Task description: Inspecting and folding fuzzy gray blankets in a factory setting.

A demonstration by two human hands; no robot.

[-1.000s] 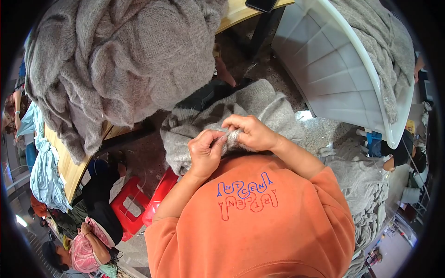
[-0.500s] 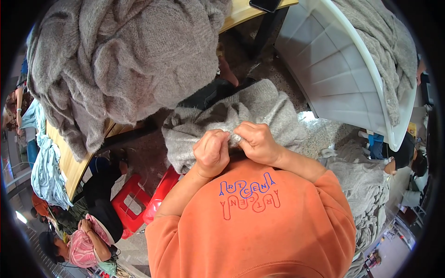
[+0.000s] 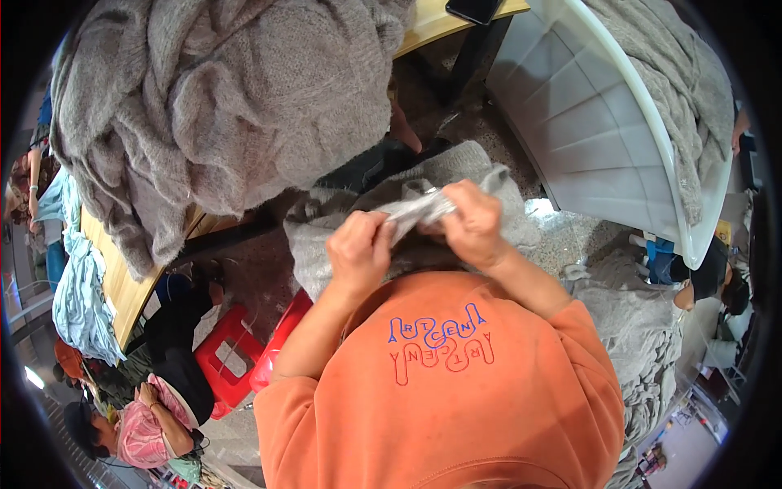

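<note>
A grey fuzzy knit garment (image 3: pixel 326 236) lies across my lap in folds. My left hand (image 3: pixel 358 248) is closed on a bunched edge of it, thumb toward the middle. My right hand (image 3: pixel 475 224), a little blurred, grips the same edge farther right and higher. Between the two fists a short stretch of the knit is pulled up and looks lighter. Which part of the garment this is, I cannot tell. Its lower folds are hidden behind my hands and my orange top.
A big heap of grey knits (image 3: pixel 244 106) covers the wooden table (image 3: pixel 423 28) ahead, near a dark phone (image 3: pixel 472 8). A white plastic bin (image 3: pixel 578 114) holds more knitwear at right. Red stools (image 3: pixel 232 359) stand left, by a seated person in pink (image 3: pixel 151 432).
My hands have risen and moved farther apart, the right one going up and to the right. The held edge is now stretched between them.
</note>
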